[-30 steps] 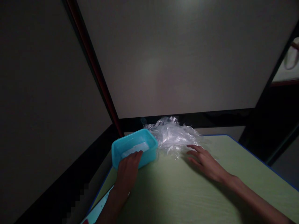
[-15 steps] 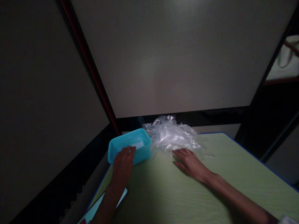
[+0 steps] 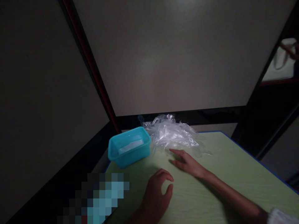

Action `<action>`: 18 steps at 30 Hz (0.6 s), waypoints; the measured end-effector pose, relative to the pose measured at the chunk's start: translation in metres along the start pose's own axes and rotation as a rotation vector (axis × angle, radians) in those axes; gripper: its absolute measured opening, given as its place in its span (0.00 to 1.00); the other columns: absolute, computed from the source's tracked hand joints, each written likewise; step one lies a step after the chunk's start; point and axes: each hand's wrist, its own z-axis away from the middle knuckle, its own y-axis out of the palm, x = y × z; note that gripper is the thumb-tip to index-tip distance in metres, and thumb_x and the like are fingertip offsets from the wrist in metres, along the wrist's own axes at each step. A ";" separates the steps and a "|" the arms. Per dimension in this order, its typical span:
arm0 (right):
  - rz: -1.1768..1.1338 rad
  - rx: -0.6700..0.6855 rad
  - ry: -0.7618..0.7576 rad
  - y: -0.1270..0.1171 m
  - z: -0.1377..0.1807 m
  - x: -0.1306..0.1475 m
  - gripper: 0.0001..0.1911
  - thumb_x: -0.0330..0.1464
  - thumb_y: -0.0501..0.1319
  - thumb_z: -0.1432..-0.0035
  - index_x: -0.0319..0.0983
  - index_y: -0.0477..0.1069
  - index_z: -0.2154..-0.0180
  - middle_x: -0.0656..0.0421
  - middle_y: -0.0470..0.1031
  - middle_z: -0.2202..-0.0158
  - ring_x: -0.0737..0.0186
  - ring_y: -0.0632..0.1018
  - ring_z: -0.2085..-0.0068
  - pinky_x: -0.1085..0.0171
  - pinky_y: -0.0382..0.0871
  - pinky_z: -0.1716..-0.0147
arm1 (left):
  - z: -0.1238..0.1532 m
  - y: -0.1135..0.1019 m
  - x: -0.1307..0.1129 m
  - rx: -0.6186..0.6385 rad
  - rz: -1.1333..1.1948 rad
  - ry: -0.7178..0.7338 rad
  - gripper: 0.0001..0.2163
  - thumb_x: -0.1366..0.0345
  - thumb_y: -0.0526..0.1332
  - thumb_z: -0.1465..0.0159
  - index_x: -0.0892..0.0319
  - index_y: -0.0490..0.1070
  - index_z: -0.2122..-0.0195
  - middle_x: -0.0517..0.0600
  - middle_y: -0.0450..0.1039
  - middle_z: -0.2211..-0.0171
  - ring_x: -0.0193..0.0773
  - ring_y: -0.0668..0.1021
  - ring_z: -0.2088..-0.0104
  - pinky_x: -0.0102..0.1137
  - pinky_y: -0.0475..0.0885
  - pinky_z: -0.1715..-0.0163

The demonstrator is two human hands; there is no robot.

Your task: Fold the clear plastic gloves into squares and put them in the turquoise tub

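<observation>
Apparent reaching step: right hand, open, beside clear film, centre; left hand, empty, curled but unclosed, lower centre. Gripping likely calls for pinching.

From my station I read the tub as smooth plastic, mostly matt with a soft sheen on its rim. I can't tell whether the slip inside it is paper or plastic. Right of the tub, the film is thin, clear plastic, crinkled and glossy. Under the tub, I see a smooth, satin, faintly wood-grained surface. Behind the tub, the panel shows a dull sheen; well to its right, the sleeve looks like rough, matt cloth.
</observation>
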 end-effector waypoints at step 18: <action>-0.188 0.206 0.017 0.004 0.071 0.031 0.24 0.34 0.57 0.44 0.42 0.64 0.45 0.51 0.70 0.50 0.52 0.70 0.51 0.51 0.63 0.51 | 0.004 0.040 0.045 -0.135 0.123 -0.066 0.29 0.80 0.52 0.47 0.53 0.52 0.44 0.54 0.53 0.42 0.46 0.63 0.43 0.43 0.65 0.48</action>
